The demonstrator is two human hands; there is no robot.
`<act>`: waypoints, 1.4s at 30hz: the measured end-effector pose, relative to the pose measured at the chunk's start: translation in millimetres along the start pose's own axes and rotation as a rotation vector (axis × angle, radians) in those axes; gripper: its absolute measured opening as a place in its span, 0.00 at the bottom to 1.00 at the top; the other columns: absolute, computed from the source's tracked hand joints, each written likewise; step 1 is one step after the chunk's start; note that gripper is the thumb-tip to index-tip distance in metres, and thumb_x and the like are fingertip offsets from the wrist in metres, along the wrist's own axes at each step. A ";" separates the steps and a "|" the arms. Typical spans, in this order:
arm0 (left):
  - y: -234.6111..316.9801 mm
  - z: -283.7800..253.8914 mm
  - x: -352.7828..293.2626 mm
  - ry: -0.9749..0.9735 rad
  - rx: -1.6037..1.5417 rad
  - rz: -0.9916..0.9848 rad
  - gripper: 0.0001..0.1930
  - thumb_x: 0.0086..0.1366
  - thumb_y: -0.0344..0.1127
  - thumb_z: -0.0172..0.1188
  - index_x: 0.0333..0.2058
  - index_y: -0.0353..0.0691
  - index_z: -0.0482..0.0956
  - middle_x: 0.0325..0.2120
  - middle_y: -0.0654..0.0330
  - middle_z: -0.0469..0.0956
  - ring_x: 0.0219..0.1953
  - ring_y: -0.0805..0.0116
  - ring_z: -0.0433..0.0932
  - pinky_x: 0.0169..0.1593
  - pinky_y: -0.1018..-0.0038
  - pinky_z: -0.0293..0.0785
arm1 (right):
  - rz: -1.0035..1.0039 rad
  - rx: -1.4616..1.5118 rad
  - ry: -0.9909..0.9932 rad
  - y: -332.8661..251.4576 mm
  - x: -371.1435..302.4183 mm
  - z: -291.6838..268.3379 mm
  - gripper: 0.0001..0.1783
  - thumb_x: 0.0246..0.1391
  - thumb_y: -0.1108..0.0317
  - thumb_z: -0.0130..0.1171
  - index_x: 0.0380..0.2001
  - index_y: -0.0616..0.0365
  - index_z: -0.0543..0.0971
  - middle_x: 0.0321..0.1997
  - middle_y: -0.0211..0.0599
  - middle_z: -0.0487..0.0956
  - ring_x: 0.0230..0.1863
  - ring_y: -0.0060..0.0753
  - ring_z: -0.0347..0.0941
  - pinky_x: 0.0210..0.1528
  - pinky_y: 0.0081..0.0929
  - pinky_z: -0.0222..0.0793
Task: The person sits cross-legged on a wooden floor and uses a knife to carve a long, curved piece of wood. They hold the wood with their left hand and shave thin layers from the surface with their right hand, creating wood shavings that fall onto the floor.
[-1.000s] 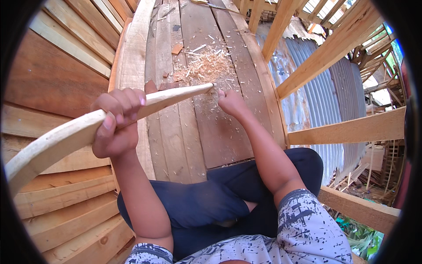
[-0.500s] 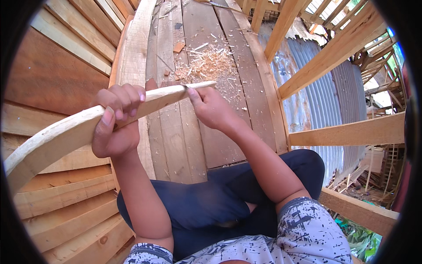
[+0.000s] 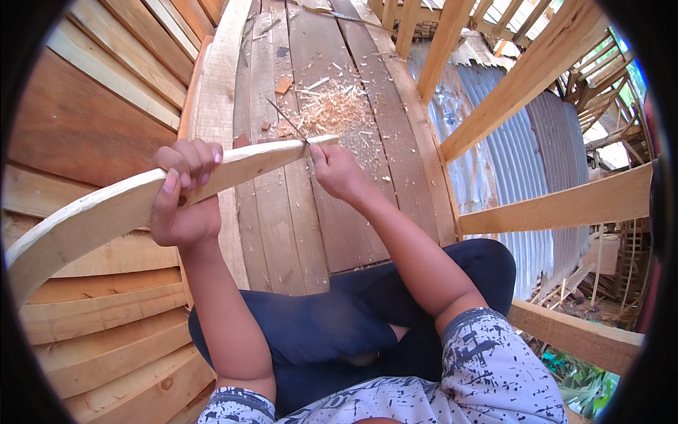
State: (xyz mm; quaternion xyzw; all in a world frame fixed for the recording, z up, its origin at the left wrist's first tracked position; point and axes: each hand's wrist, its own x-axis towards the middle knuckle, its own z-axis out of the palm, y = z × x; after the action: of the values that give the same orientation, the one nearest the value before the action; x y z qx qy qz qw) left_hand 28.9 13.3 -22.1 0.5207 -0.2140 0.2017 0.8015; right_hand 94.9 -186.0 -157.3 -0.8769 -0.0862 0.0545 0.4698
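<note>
A long, curved piece of pale wood [image 3: 106, 208] slants from the left rim up to the middle of the head view. My left hand [image 3: 187, 187] is wrapped round it, fingers over the top edge and thumb on the near side. Close to the wood's far right end, my right hand [image 3: 337, 169] is closed on a knife whose thin, dark blade [image 3: 286, 118] crosses the wood's upper edge and points up and left. The knife's handle is hidden in my fist. Whitish, uneven cut marks run along the wood's top edge.
Wood shavings [image 3: 335, 106] lie heaped on the plank floor [image 3: 282, 233] beyond my hands. A wooden slat wall [image 3: 92, 116] rises on the left. On the right are timber rails [image 3: 558, 205] and corrugated metal sheets [image 3: 501, 162]. A flat strip [image 3: 332, 13] lies at the far end.
The knife blade shows more plainly and has shifted right along its tip. My right hand and the wood's end have moved slightly down; my left hand keeps its grip.
</note>
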 end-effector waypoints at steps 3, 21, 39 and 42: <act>6.9 -1.5 -4.1 -0.027 0.030 -0.025 0.12 0.59 0.42 0.51 0.24 0.48 0.57 0.21 0.66 0.54 0.28 0.71 0.54 0.44 0.68 0.58 | -0.037 -0.066 -0.091 -48.1 -16.7 -9.5 0.26 0.69 0.57 0.41 0.29 0.70 0.77 0.26 0.62 0.78 0.33 0.66 0.76 0.39 0.55 0.69; -1.8 15.9 1.3 0.141 -0.015 0.008 0.13 0.63 0.41 0.49 0.24 0.47 0.56 0.21 0.66 0.53 0.27 0.72 0.54 0.42 0.69 0.58 | 0.310 -0.186 -0.106 66.6 8.0 1.3 0.26 0.71 0.56 0.37 0.38 0.69 0.75 0.34 0.59 0.79 0.39 0.62 0.76 0.47 0.48 0.69; 8.0 2.1 0.6 -0.037 0.032 0.025 0.13 0.60 0.42 0.51 0.23 0.45 0.58 0.18 0.65 0.56 0.24 0.69 0.56 0.38 0.68 0.58 | -0.065 -0.027 -0.085 -31.6 -5.9 -4.6 0.27 0.70 0.54 0.41 0.26 0.67 0.74 0.21 0.56 0.73 0.26 0.54 0.69 0.33 0.47 0.64; 6.8 -6.1 2.1 -0.154 -0.012 0.031 0.12 0.58 0.41 0.52 0.23 0.45 0.60 0.18 0.65 0.57 0.23 0.69 0.56 0.37 0.68 0.59 | -0.013 -0.057 -0.099 -1.3 6.1 -7.8 0.29 0.69 0.53 0.41 0.24 0.67 0.76 0.22 0.58 0.76 0.28 0.64 0.75 0.34 0.52 0.67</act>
State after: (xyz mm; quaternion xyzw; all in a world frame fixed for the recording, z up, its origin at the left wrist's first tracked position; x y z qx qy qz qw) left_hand 27.8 21.7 -18.1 0.5265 -0.2844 0.1723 0.7824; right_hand 102.1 -190.5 -152.1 -0.8856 -0.1166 0.0923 0.4401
